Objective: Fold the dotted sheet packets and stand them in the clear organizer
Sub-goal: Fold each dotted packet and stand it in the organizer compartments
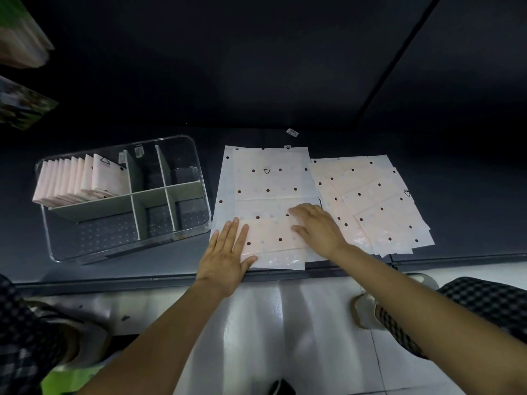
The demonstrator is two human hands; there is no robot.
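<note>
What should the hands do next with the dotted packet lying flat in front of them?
Probably run the fold through: the near edge of the packet already looks turned over, with the left hand and right hand flat on it. Pressing the crease, then folding again, should bring it down to the size of the folded packets standing in the organizer.

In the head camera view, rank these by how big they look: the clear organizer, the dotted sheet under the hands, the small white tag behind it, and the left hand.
1. Clear plastic divided organizer
2. Flat white dotted sheet packet, fairly close to the organizer
3. Left hand, nearer the camera
4. Small white tag
</note>
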